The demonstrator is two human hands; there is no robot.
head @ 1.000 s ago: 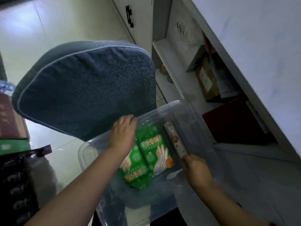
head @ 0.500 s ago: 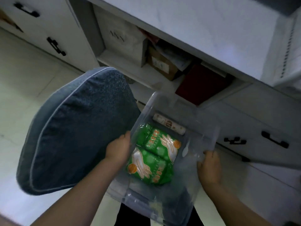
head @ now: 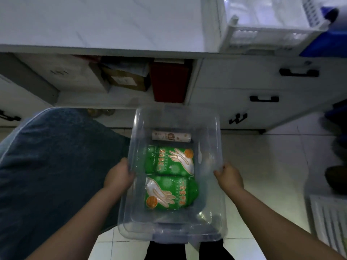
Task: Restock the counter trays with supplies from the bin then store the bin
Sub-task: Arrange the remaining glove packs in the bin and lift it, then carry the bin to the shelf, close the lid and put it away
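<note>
I hold a clear plastic bin [head: 217, 132] level in front of me, above the floor and just short of the counter. My left hand [head: 118, 176] grips its left rim and my right hand [head: 228, 178] grips its right rim. Inside lie two green glove packs [head: 169, 160], one behind the other, and a white roll [head: 171, 136] along the far wall. White slatted counter trays [head: 266, 37] stand on the white counter [head: 105, 25] at the upper right.
A blue cushioned chair [head: 54, 169] stands close on my left. Under the counter an open shelf holds a cardboard box [head: 124, 79] and a red box [head: 169, 83]. Drawers with black handles [head: 263, 99] fill the right. A white slatted rack [head: 330, 224] sits low right.
My view has swung from the chair round to face the counter squarely. The bin has turned with me and is level, and my right hand has shifted onto its right rim.
</note>
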